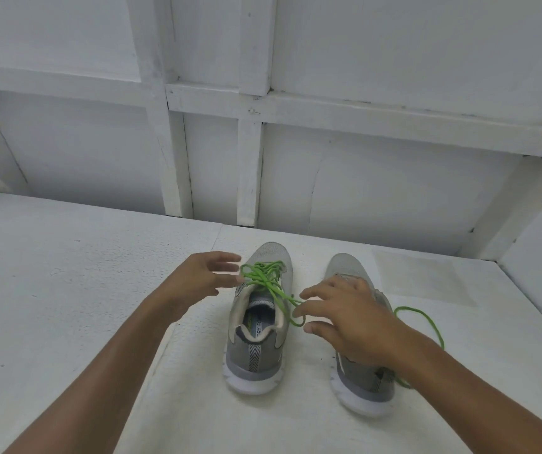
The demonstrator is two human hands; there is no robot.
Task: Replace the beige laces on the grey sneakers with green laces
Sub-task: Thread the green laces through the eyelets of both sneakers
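Fig.: desk (66, 290), grey sneakers side by side, toes pointing away | left sneaker (256, 355) carries bright green lace (263, 273), bunched over tongue, one loop trailing toward near right | right hand (345, 319) nearer, grip released, loop between thumb and fingertips | left hand (210, 276) grip released, beside lace's left edge | right sneaker (361, 385) partly hidden.

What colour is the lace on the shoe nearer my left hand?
The lace is bright green; the head view shows it best.
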